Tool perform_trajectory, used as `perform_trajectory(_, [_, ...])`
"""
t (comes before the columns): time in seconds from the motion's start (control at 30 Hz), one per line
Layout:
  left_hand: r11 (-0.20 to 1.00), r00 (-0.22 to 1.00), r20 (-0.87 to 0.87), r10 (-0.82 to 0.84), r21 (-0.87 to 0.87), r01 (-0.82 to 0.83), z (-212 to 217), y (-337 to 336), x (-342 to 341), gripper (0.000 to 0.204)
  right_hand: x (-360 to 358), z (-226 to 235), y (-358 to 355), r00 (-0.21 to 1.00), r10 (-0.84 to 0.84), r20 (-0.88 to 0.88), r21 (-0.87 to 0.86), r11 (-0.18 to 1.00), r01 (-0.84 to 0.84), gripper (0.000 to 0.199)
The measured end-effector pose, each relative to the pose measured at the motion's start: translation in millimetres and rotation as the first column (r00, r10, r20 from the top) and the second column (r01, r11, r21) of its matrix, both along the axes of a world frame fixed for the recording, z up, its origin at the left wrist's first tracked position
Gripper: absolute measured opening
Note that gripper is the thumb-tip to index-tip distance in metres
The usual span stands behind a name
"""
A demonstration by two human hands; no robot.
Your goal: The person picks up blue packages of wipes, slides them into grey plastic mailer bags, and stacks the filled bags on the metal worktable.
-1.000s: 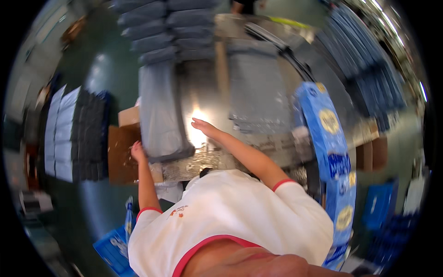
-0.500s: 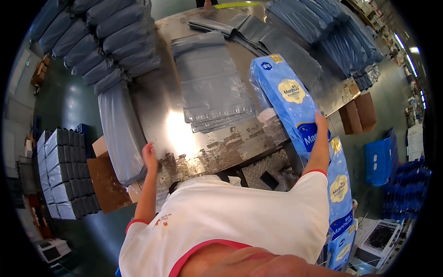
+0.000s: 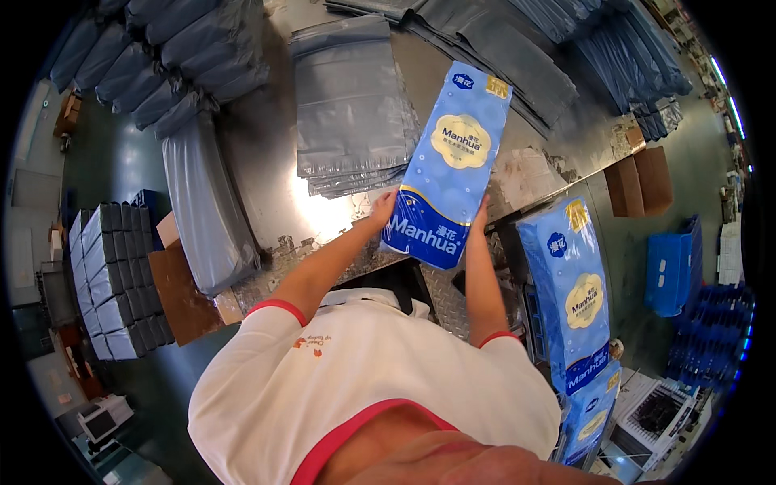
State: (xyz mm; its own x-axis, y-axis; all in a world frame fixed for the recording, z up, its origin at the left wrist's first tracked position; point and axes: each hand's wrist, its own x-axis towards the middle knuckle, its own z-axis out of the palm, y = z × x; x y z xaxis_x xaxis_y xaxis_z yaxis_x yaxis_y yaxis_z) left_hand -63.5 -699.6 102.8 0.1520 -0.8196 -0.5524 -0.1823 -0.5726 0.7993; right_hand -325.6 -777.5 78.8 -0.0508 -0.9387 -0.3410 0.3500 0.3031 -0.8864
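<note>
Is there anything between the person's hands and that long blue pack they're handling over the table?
Nothing visible. The left hand and the right hand press straight against the two sides of the blue pack near its lower end. The pack is above the metal table, beside the stack of flat grey bags.

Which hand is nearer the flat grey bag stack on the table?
Left. The left hand grips the blue pack right below the grey bag stack; the right hand is across the pack.

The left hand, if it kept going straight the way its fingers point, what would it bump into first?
Probably the stack of flat grey bags on the metal table, just beyond the left hand gripping the blue pack; depth is uncertain.
</note>
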Motion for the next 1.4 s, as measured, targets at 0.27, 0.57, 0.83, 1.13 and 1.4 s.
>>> perform_trajectory(0.27, [0.908,0.867,-0.441,-0.232,-0.417,0.031,136,29,-25,0.098,5,139,12,0.863,0.312,0.397,0.177,0.897,-0.406,0.046])
perform_trajectory(0.57, [0.904,0.839,-0.528,-0.134,-0.411,-0.114,106,194,56,0.07,66,112,129,0.863,0.446,0.238,0.066,0.879,-0.472,0.064])
perform_trajectory(0.83, [0.811,0.863,0.447,0.235,-0.58,0.08,3,65,259,0.042,84,81,209,0.547,0.817,0.18,0.191,0.517,-0.835,0.09])
perform_trajectory(1.13, [0.864,0.998,-0.016,-0.067,-0.501,0.05,-12,-15,263,0.049,131,80,55,-0.07,0.445,-0.893,0.31,0.493,-0.813,0.031])
perform_trajectory(1.4, [0.659,0.776,0.629,0.043,-0.602,0.451,19,22,257,0.047,254,53,-59,0.081,0.081,-0.993,-0.025,0.537,-0.843,0.014])
